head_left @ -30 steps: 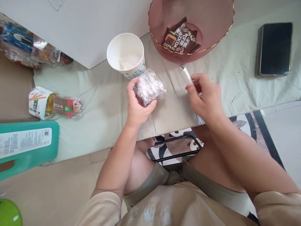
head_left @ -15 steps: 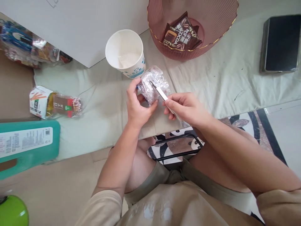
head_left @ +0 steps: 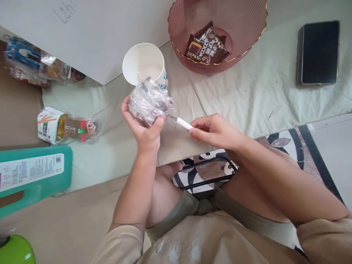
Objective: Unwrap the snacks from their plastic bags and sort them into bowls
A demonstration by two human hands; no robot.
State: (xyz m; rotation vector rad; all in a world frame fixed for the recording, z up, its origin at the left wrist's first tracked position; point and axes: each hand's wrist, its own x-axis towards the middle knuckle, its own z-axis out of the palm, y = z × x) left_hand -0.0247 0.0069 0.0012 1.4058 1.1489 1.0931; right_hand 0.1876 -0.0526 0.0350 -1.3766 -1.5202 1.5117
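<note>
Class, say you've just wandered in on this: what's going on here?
Two bare hands are at work above a pale cloth. The left hand holds a plastic-wrapped bundle that partly hides a white cup. The right hand grips a slim white-handled tool, its tip at the bundle's right edge; whether it has pierced the wrap can't be told. Beyond them, brown packets lie in a pink bowl.
</note>
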